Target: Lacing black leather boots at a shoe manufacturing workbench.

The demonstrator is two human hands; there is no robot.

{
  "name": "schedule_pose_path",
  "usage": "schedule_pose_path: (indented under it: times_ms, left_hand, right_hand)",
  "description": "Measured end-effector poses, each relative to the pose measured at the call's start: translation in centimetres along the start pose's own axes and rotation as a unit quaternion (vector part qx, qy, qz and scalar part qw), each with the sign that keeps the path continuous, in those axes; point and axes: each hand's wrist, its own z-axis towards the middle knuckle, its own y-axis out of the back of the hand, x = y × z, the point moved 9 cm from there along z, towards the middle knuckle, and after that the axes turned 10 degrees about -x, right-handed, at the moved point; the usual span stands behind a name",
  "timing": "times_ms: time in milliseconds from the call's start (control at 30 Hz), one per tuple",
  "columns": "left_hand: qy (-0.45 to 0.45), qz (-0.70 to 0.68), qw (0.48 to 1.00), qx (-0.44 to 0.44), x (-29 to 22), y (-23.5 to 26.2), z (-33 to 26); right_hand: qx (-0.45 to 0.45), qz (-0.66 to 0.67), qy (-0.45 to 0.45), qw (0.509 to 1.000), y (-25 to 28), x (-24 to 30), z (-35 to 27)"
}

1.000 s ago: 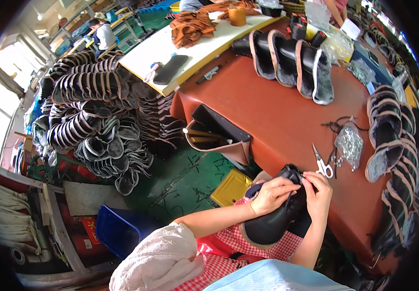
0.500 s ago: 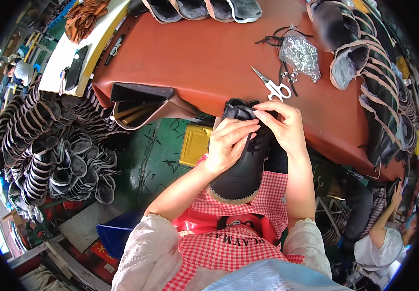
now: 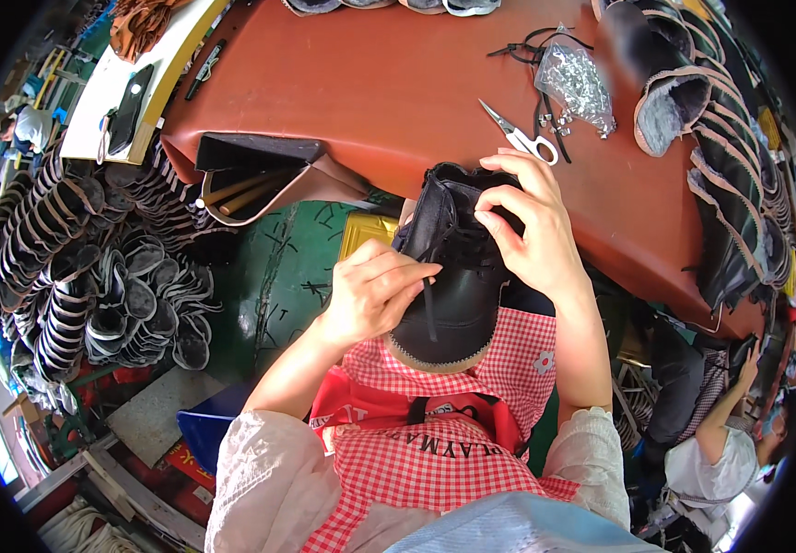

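A black leather shoe upper (image 3: pixel 449 313) with a toothed tan lower edge rests over my lap, its toe toward me and its collar against the table edge. At its left side, my left hand (image 3: pixel 375 290) pinches a black shoelace (image 3: pixel 431 309), whose loose end hangs over the toe. My right hand (image 3: pixel 532 212) is raised beside the collar at the upper right, fingers curved and apart, with nothing visible between them. Beyond that hand, white-handled scissors (image 3: pixel 522 134) lie on the red-brown table.
A clear bag of small metal pieces (image 3: pixel 573 83) lies beside black laces on the table (image 3: pixel 343 92). Rows of fur-lined uppers (image 3: pixel 739 184) line the right side; stacks (image 3: pixel 57 267) stand at left. An open pouch (image 3: pixel 260 184) hangs from the front edge. Another person (image 3: pixel 711 461) sits at right.
My left hand has drawn the lace down and left, away from the eyelets. My right hand has opened and risen slightly from the lacing. The view has shifted a little.
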Motion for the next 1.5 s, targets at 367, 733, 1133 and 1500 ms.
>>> schedule_pose_path:
  times_ms: [367, 733, 1133, 1500]
  left_hand:
    - [0.001, -0.008, 1.0, -0.003, 0.2, 0.2, -0.6]
    - [0.337, -0.134, 0.916, -0.173, 6.9, -2.4, -1.0]
    - [0.355, -0.136, 0.914, -0.142, 7.2, -4.3, -0.6]
    - [0.431, -0.404, 0.803, -0.08, 8.2, -4.7, -2.2]
  right_hand:
    - [0.017, 0.024, 0.005, 1.0, -2.0, 0.4, 0.5]
    - [0.057, 0.063, -0.003, 0.996, -2.5, 0.1, 0.7]
    - [0.054, 0.094, -0.003, 0.994, -2.0, -0.3, 0.9]
    - [-0.091, -0.004, -0.03, 0.995, 3.7, -1.1, -0.8]
